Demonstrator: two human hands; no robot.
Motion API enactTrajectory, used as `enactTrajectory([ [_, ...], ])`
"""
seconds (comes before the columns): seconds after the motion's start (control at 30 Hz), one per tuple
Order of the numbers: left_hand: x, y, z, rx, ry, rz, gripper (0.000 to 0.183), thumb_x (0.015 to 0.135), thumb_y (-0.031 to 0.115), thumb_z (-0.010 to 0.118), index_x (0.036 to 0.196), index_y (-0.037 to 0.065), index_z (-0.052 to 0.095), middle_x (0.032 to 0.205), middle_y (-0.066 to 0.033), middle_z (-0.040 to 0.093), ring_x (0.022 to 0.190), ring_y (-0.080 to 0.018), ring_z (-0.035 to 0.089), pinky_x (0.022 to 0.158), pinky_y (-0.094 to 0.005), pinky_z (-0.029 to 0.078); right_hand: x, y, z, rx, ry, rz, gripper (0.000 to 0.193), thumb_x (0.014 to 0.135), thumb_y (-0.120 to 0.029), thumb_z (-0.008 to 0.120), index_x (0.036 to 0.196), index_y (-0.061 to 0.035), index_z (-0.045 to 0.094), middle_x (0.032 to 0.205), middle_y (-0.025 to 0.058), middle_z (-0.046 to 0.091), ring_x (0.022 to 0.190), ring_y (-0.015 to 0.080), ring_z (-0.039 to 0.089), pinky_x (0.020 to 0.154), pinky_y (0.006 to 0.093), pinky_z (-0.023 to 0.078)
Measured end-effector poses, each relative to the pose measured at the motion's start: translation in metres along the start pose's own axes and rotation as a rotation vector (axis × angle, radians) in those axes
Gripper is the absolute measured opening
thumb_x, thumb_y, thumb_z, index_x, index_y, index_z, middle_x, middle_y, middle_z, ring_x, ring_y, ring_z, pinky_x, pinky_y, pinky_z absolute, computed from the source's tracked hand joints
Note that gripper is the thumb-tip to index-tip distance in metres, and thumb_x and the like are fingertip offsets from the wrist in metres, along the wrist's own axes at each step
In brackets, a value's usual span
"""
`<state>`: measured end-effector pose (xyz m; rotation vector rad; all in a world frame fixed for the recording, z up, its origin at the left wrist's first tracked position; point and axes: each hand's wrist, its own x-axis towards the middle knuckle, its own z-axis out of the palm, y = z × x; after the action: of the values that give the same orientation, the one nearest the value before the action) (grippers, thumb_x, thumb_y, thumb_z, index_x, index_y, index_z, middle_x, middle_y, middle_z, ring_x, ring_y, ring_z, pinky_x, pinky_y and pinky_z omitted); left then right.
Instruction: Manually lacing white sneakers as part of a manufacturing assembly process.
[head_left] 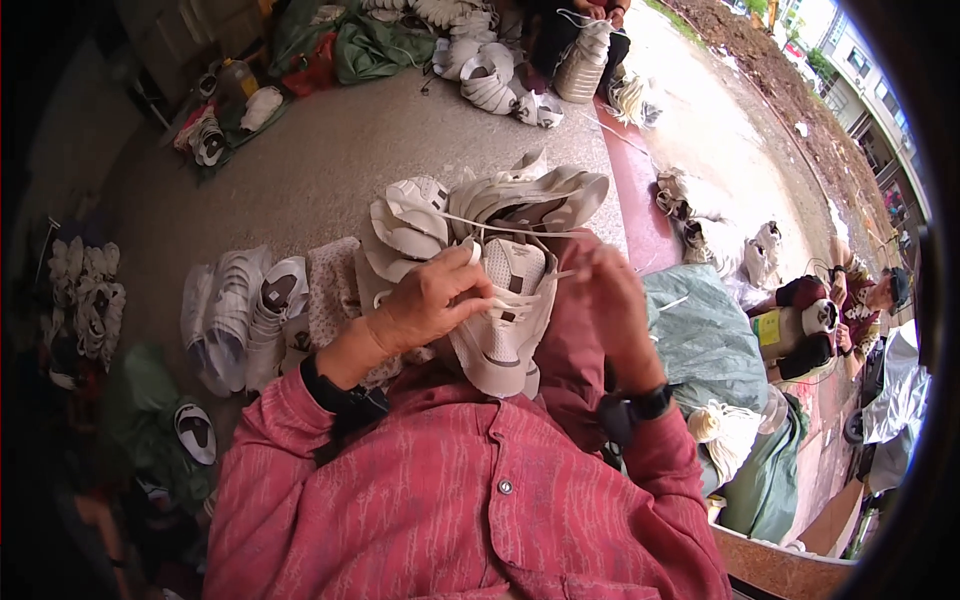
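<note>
A white sneaker (502, 352) with a perforated tongue rests on my lap, its toe pointing toward me. A white shoelace (518, 301) crosses its lower eyelets, and a loose length stretches over the shoe's upper part. My left hand (425, 303) is closed at the sneaker's left eyelet edge, pinching the lace. To the right of the shoe, my right hand (612, 305) is slightly blurred, its fingertips closed on a lace end. Just beyond lie more white sneakers (545, 200) in a heap, partly covering one another.
Rows of white shoes (240, 305) stand on the floor at left. A green sack (705, 325) lies by my right side. Two other people (590, 20) sit handling shoes, one far ahead and one person (850, 310) at right. More shoes (490, 85) are piled ahead.
</note>
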<state>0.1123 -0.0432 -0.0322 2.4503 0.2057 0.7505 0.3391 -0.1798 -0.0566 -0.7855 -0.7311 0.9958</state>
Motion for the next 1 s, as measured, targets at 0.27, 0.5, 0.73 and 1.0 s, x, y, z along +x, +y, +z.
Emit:
enactTrajectory([
  [0.27, 0.0, 0.011, 0.008, 0.198, 0.065, 0.139, 0.014, 0.078, 0.01, 0.071, 0.086, 0.005, 0.061, 0.082, -0.0098, 0.052, 0.077, -0.0279, 0.058, 0.067, -0.0358, 0.047, -0.057, -0.1, -0.119, 0.174, 0.228, -0.161, 0.023, 0.103, -0.024, 0.041, 0.09, -0.0091, 0.052, 0.071, -0.0006, 0.047, 0.057, 0.0088, 0.04, 0.057, 0.0254, 0.034],
  [0.5, 0.005, 0.017, 0.009, 0.213, -0.028, 0.058, 0.014, 0.081, 0.01, 0.066, 0.086, 0.005, 0.055, 0.088, -0.0119, 0.05, 0.085, -0.0316, 0.057, 0.072, -0.0386, 0.047, -0.106, -0.034, -0.147, -1.221, 0.434, 0.463, 0.027, 0.093, -0.022, 0.061, 0.092, 0.0033, 0.068, 0.074, 0.0072, 0.067, 0.059, 0.0126, 0.061, 0.054, 0.0237, 0.047],
  [0.73, 0.022, 0.014, -0.006, -0.129, -0.349, -0.253, 0.014, 0.086, 0.013, 0.059, 0.088, 0.001, 0.055, 0.092, -0.0139, 0.051, 0.089, -0.0306, 0.055, 0.079, -0.0384, 0.044, -0.048, -0.024, 0.015, -0.813, -0.139, 0.099, 0.017, 0.088, -0.009, 0.068, 0.104, -0.0039, 0.065, 0.08, -0.0015, 0.062, 0.071, 0.0051, 0.057, 0.058, 0.0228, 0.046],
  [1.0, 0.019, 0.0, -0.011, -0.227, -0.347, -0.263, 0.016, 0.091, 0.017, 0.06, 0.096, 0.002, 0.057, 0.088, -0.0052, 0.052, 0.079, -0.0144, 0.054, 0.073, -0.0274, 0.044, -0.016, 0.008, 0.055, -1.196, -0.295, -0.251, 0.012, 0.085, -0.011, 0.066, 0.096, -0.0076, 0.063, 0.084, 0.008, 0.059, 0.068, 0.0265, 0.062, 0.057, 0.035, 0.049],
])
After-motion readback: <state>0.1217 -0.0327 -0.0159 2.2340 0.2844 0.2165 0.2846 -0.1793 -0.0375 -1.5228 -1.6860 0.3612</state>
